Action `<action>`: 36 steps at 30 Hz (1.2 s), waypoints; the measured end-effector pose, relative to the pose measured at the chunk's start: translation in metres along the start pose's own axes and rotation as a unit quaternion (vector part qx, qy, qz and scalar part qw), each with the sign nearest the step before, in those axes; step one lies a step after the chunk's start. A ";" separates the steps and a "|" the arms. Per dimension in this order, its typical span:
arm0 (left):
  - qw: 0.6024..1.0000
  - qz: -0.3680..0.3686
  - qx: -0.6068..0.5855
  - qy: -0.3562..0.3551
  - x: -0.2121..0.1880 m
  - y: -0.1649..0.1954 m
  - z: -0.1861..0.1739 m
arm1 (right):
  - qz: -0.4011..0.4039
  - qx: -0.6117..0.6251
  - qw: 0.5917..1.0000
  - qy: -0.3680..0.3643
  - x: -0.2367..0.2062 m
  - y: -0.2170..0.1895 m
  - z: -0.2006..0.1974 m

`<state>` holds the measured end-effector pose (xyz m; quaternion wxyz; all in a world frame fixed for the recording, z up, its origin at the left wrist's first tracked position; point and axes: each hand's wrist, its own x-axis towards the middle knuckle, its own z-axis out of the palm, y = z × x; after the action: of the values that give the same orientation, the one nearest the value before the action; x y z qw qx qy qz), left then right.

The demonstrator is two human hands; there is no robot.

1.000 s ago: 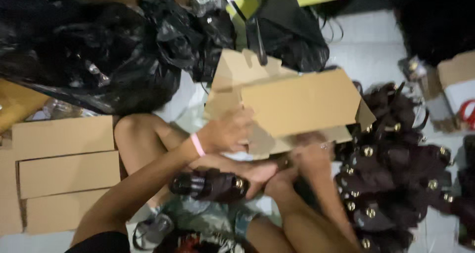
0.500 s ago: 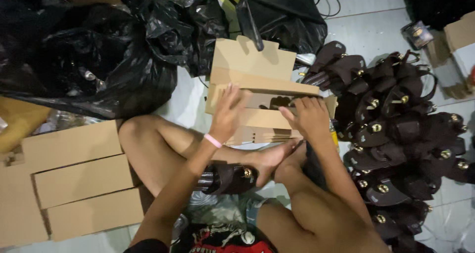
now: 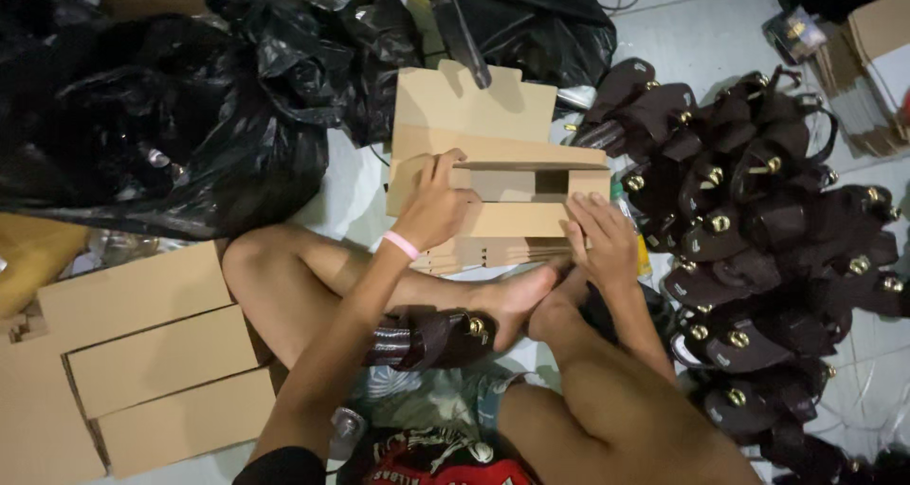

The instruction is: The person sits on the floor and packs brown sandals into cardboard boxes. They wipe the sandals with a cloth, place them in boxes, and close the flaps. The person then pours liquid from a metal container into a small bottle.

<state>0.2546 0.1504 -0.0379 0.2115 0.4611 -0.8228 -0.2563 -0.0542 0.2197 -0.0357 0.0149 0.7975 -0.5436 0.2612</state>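
A brown cardboard box (image 3: 493,153) stands on the floor in front of my crossed legs, partly folded, with its lid flap up at the back. My left hand (image 3: 434,203), with a pink band at the wrist, presses on the box's left side and top edge. Flat against the front right corner of the box lies my right hand (image 3: 601,241), fingers spread. A dark sandal with a gold stud (image 3: 431,338) rests on my lap by my feet.
A heap of dark brown sandals with gold studs (image 3: 758,248) fills the right. Black plastic bags (image 3: 161,125) bulk at the left and top. Several closed cardboard boxes (image 3: 142,362) lie at the lower left. More flat cardboard (image 3: 872,58) is at the top right.
The box was held up tilted in both hands; it now sits lower on the floor with sides folded up. Both hands have shifted to press on its left and right sides.
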 end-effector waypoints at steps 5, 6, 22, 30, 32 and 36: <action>0.991 0.048 -0.112 0.052 -0.006 -0.009 0.011 | 0.033 0.053 0.995 -0.074 0.006 0.006 0.001; 0.987 0.037 -0.140 0.075 -0.007 -0.009 0.015 | 0.047 0.092 0.991 -0.088 0.006 0.012 0.004; 0.986 0.041 -0.034 0.161 0.007 -0.001 0.018 | 0.210 0.220 0.951 -0.057 0.022 0.030 0.001; 0.965 -0.033 -0.182 0.183 0.009 -0.006 0.033 | 0.214 0.221 0.947 -0.094 0.021 0.032 0.001; 0.933 -0.055 -0.285 0.212 0.008 -0.008 0.028 | 0.224 0.264 0.936 -0.060 0.013 0.029 0.001; 0.721 -0.177 -0.559 0.369 0.021 -0.020 0.005 | 0.205 0.249 0.946 0.005 0.002 0.014 -0.011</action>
<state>0.2543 0.1240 -0.0513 0.6684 0.4540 -0.2907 -0.5125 -0.0701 0.2159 -0.0290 -0.2355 0.6457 -0.6132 0.3894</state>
